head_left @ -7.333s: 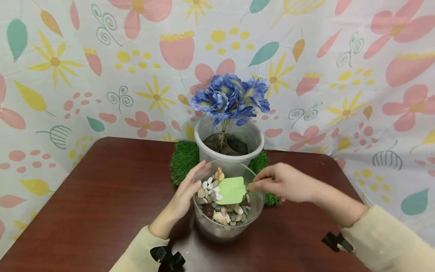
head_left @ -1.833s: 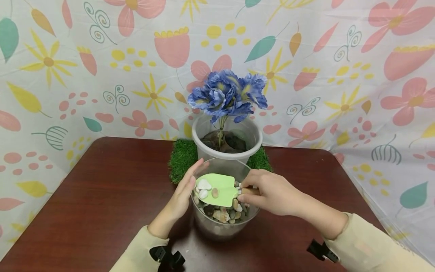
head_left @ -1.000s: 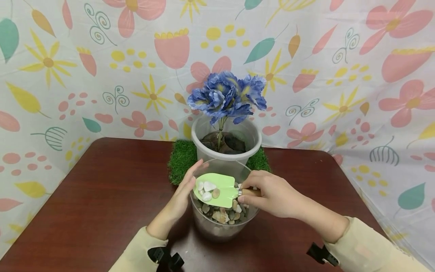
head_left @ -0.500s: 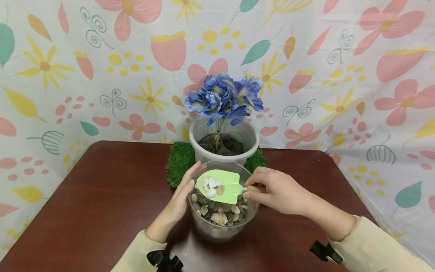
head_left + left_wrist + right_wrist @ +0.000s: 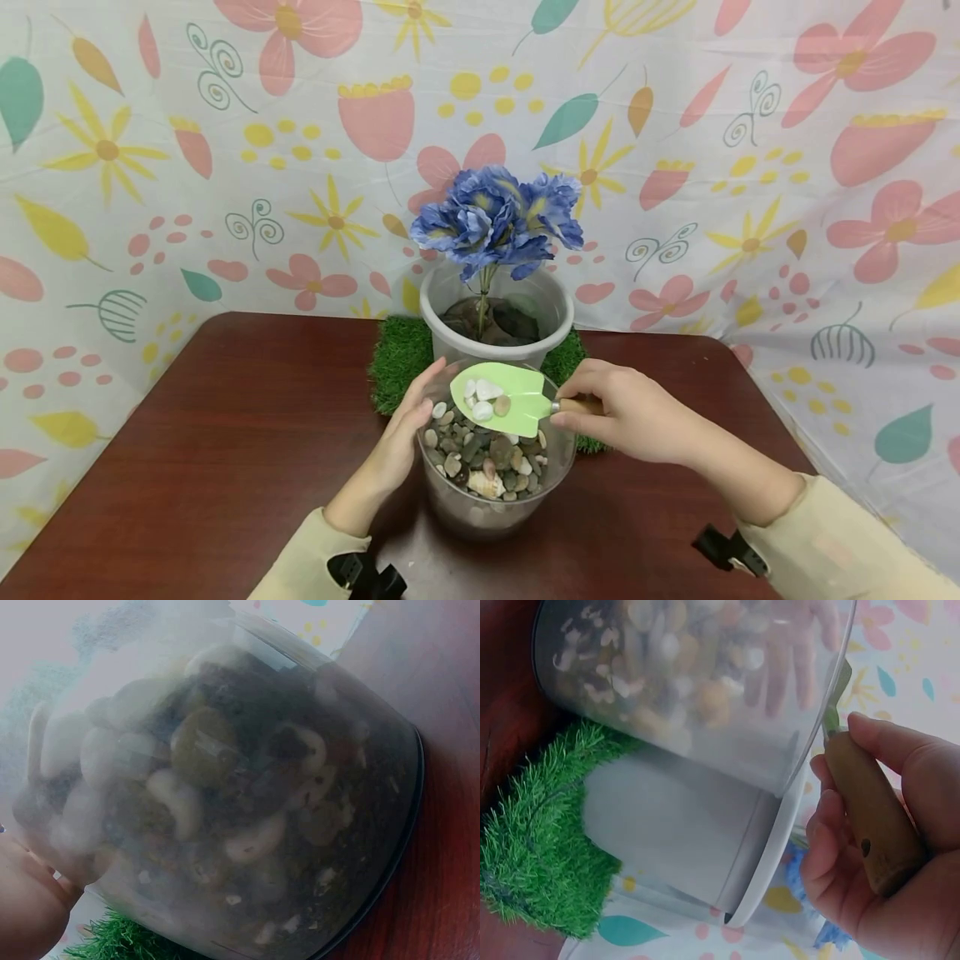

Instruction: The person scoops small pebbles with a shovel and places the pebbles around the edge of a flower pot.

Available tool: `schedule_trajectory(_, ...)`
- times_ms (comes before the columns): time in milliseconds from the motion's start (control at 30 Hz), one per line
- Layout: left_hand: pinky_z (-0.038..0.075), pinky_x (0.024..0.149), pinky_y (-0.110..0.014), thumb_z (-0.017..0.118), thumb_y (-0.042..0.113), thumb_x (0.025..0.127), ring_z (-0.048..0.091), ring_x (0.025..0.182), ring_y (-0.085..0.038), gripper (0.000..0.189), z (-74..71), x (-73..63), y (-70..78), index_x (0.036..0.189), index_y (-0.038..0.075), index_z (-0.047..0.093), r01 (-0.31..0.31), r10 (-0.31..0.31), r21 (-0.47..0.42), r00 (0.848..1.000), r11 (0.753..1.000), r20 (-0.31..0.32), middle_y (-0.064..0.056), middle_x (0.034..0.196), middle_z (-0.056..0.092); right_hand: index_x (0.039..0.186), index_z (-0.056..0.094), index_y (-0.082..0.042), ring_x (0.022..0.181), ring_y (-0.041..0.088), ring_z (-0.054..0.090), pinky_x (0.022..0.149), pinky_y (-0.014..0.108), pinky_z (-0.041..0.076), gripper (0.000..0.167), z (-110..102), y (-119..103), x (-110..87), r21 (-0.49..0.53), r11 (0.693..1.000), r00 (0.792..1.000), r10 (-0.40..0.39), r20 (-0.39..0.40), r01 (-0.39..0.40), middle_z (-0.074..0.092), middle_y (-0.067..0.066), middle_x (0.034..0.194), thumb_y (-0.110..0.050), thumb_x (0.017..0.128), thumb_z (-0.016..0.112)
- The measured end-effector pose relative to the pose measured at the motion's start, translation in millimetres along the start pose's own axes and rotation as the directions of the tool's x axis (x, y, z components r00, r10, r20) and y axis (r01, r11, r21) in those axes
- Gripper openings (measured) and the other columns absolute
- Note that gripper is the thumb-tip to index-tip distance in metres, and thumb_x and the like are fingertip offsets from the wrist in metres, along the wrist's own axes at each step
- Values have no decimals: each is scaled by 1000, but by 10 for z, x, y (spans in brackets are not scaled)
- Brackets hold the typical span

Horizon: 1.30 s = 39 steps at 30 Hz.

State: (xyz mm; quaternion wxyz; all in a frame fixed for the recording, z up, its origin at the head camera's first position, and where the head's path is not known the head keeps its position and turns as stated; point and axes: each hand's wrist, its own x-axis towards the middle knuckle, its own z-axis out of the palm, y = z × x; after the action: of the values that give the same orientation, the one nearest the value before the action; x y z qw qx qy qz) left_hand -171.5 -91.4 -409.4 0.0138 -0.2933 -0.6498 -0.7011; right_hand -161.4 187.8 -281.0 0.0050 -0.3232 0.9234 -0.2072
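Observation:
My right hand point(image 5: 630, 412) grips the wooden handle point(image 5: 870, 814) of a small trowel with a light green blade point(image 5: 525, 385). Several white stones point(image 5: 487, 390) and a tan one lie on the blade, which is over the far part of a clear plastic bucket point(image 5: 480, 518). Mixed pebbles point(image 5: 472, 450) and a striped seashell point(image 5: 486, 483) fill the bucket's lower part. My left hand point(image 5: 393, 450) rests against the bucket's left side with fingers extended; through the wall its fingers point(image 5: 778, 679) show in the right wrist view.
Right behind the bucket stands a white pot point(image 5: 447, 340) holding blue artificial flowers point(image 5: 487, 217) on a green grass mat point(image 5: 399, 362). All stand on a dark red-brown table point(image 5: 247, 433). A flower-print cloth point(image 5: 247, 100) hangs behind.
The trowel first dug in the pebbles, then came up with stones on its blade. Over the last second it rose and shifted right and away, uncovering more pebbles. The left hand stays at the bucket.

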Motion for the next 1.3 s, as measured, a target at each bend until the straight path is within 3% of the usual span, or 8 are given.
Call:
schedule_trajectory(200, 16, 108, -54, 26, 22, 98, 31, 132, -1, 55, 1, 1, 22, 151, 7, 19, 47, -47, 13, 999, 999, -26, -22, 152, 27, 94, 69, -25, 66, 1, 46, 59, 21, 43, 16, -28, 41, 19, -1, 1000, 1000, -2, 8, 2, 56, -14, 85, -38, 86, 64)
schedule_trajectory(300, 18, 107, -53, 26, 19, 97, 32, 132, -4, 55, 10, 0, 18, 150, 6, 19, 27, -27, 25, 999, 999, -25, -23, 151, 29, 95, 69, -25, 65, 1, 46, 59, 21, 43, 16, -63, 55, 16, -6, 1000, 1000, 2, 13, -1, 56, -14, 86, -38, 87, 64)
schedule_trajectory(500, 23, 108, -37, 27, 17, 97, 34, 134, -9, 55, 18, 2, 11, 150, 5, 20, 8, -7, 30, 999, 1000, -35, -24, 150, 30, 95, 69, -24, 66, 1, 47, 59, 21, 43, 16, -106, 84, 40, -16, 1000, 1000, -4, 7, 4, 56, -13, 86, -37, 87, 63)
schedule_trajectory(700, 16, 108, -52, 27, 19, 97, 26, 138, -23, 55, 14, 4, 18, 150, 6, 20, 35, -34, 35, 999, 999, -43, -21, 152, 27, 95, 69, -23, 66, 1, 47, 61, 21, 44, 16, -119, 103, 71, -18, 1000, 1000, -2, -8, 2, 56, -13, 85, -35, 87, 65)
schedule_trajectory(767, 18, 109, -49, 27, 18, 97, 28, 138, -20, 55, 14, 3, 16, 150, 5, 20, 24, -23, 40, 999, 999, -38, -22, 151, 28, 95, 69, -24, 67, 2, 48, 61, 21, 43, 15, -124, 109, 75, -21, 1000, 1000, 4, -11, -4, 56, -13, 84, -35, 86, 65)
schedule_trajectory(967, 25, 106, -21, 27, 14, 96, 34, 134, -6, 55, 11, 4, -2, 148, -1, 19, -46, 46, 22, 999, 999, -26, -29, 147, 31, 95, 70, -24, 66, 1, 47, 61, 22, 43, 15, -142, 136, 96, -18, 1000, 1000, -9, -21, 8, 57, -12, 84, -36, 87, 64)
schedule_trajectory(1300, 26, 106, -19, 25, 13, 97, 36, 134, -11, 54, 18, 12, 17, 147, -6, 16, -97, 98, 15, 995, 995, -10, -32, 146, 32, 96, 70, -23, 69, 3, 49, 61, 22, 43, 14, -195, 196, 144, 8, 1000, 1000, -11, -23, 11, 58, -12, 85, -32, 87, 65)
